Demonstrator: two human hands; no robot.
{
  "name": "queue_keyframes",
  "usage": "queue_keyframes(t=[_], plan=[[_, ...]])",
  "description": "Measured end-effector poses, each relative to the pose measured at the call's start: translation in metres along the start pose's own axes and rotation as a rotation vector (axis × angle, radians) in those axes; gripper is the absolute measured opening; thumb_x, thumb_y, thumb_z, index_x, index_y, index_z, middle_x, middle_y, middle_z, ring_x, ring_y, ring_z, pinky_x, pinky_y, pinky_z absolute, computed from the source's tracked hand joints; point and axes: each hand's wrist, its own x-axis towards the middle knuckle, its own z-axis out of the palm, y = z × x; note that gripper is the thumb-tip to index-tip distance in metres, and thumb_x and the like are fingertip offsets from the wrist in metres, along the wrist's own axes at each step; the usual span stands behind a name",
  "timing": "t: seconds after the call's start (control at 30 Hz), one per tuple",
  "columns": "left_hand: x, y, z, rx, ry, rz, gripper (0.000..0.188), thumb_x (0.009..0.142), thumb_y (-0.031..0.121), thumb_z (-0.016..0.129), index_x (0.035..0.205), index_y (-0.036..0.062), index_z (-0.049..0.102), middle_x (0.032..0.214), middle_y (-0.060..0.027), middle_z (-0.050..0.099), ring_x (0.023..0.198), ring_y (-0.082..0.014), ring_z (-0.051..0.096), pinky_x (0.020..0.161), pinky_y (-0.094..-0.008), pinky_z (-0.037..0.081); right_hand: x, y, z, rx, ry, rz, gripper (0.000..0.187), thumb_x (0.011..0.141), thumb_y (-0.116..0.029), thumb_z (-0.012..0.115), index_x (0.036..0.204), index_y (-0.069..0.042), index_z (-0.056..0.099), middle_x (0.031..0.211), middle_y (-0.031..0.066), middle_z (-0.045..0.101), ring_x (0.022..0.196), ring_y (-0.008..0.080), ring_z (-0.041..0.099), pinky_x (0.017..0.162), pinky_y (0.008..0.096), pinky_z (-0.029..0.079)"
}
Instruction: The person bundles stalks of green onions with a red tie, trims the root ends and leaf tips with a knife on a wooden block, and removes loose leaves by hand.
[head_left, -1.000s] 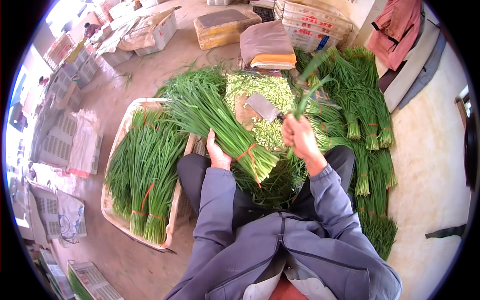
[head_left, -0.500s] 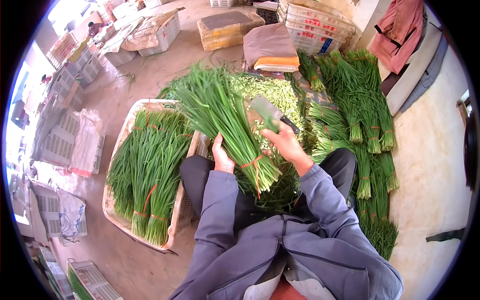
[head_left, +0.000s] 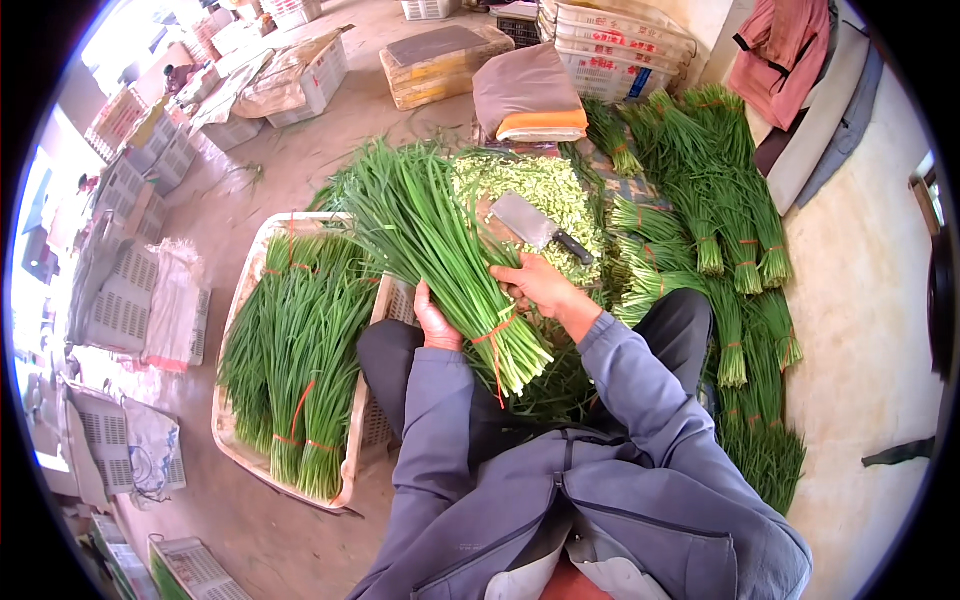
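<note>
From my station I see the brown floor (head_left: 285,175) carrying a pale crate (head_left: 356,430) near its middle, a yellowish box (head_left: 447,80) toward its far edge, and tied green bundles (head_left: 738,195) along its right edge.

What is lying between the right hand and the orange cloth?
In the head view, a knife and, beyond it, many chopped pale stems lie between the right hand and the orange cloth.
</note>
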Motion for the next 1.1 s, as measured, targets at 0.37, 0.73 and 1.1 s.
queue_keyframes(t=[0.37,0.73,1.1], plan=[[0.006,0.008,0.001,0.041,0.027,-0.030,0.041,0.100,0.033,0.054,0.127,0.0030,0.058,0.121,-0.0119,0.067,0.107,-0.0295,0.066,0.094,-0.0465,0.053,-0.041,0.086,-0.105,-1.370,-0.133,-0.064,0.043,0.083,-0.035,0.071,0.109,-0.001,0.067,0.098,0.0212,0.070,0.091,0.0369,0.068,0.083,0.0434,0.053],[0.003,-0.007,0.011,0.201,-0.098,-0.122,0.048,0.097,0.026,0.062,0.135,-0.0011,0.052,0.126,-0.0165,0.064,0.113,-0.0302,0.065,0.097,-0.0479,0.054,-0.007,0.022,0.003,-0.611,-0.138,-0.352,0.110,0.079,-0.043,0.082,0.150,0.013,0.019,0.143,0.0280,0.046,0.127,0.0331,0.053,0.111,0.0397,0.039],[0.012,-0.002,-0.009,0.063,-0.022,-0.218,0.039,0.096,0.026,0.062,0.126,0.0009,0.059,0.117,-0.0129,0.067,0.103,-0.0277,0.067,0.092,-0.0452,0.055,-0.040,0.036,-0.026,-0.376,0.128,-0.244,0.018,0.093,-0.014,0.069,0.100,0.002,0.069,0.077,0.0018,0.067,0.063,0.0061,0.060,0.057,0.0239,0.050]])
